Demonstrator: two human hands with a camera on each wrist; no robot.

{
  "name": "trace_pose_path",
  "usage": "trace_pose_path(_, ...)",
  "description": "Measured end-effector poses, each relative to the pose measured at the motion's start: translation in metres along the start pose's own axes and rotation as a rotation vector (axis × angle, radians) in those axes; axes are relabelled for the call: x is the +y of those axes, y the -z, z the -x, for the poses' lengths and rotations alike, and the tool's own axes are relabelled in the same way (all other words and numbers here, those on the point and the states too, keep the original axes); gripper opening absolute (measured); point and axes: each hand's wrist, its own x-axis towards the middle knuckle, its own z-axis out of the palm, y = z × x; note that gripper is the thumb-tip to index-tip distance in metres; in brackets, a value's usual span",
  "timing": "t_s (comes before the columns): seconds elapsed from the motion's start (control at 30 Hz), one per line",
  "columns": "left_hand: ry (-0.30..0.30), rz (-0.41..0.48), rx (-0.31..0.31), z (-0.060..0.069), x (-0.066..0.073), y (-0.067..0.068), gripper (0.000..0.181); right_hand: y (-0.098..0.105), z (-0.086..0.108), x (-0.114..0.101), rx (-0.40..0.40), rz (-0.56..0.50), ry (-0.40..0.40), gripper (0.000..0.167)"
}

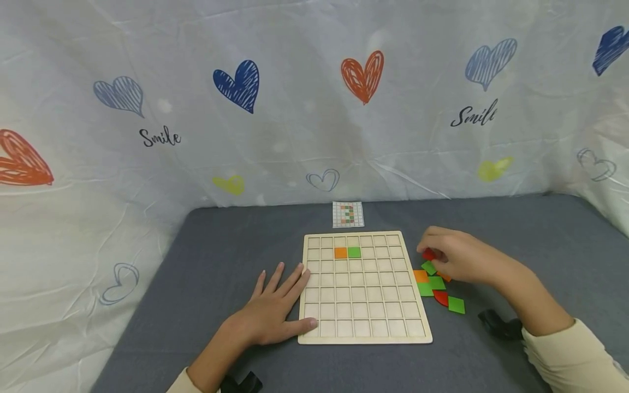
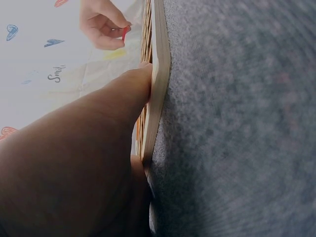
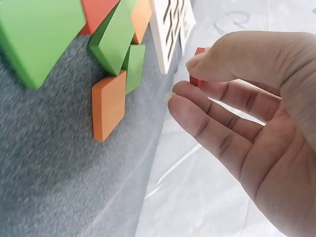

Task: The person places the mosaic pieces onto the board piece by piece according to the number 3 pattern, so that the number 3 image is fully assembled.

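Near the worktop's [image 1: 236, 245] far edge, the grid board [image 1: 365, 295] lies between the left hand [image 1: 269, 316], spread on its left edge, and the right hand [image 1: 457, 254], pinching a red tile [image 1: 428, 254] near loose tiles [image 1: 436, 283].

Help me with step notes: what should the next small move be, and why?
The right hand should probably carry its red piece to the board: it pinches that piece, the left hand rests on the board's left side, and the board holds only an orange square and a green square. The printed card looks too small to settle where.
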Motion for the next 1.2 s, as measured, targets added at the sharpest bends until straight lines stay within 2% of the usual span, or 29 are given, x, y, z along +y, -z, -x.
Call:
trace_pose_path(0.13, 0.015, -0.016, -0.006, -0.001, 0.0, -0.001, 0.097, 0.0, -0.006, -0.003, -0.023, -0.034, -0.008, 0.029)
trace_pose_path(0.3, 0.0, 0.0, 0.007, 0.001, 0.002, 0.001, 0.096, -0.001, -0.012, -0.005, -0.032, -0.041, -0.014, 0.031)
trace_pose_path(0.7, -0.003, 0.02, 0.001, 0.003, 0.005, 0.006, 0.095, -0.009, -0.031, -0.009, -0.04, -0.027, 0.053, 0.027)
trace_pose_path(1.2, 0.018, -0.003, -0.022, 0.002, 0.007, 0.006, 0.095, -0.02, -0.053, -0.018, -0.055, -0.025, 0.078, 0.03)
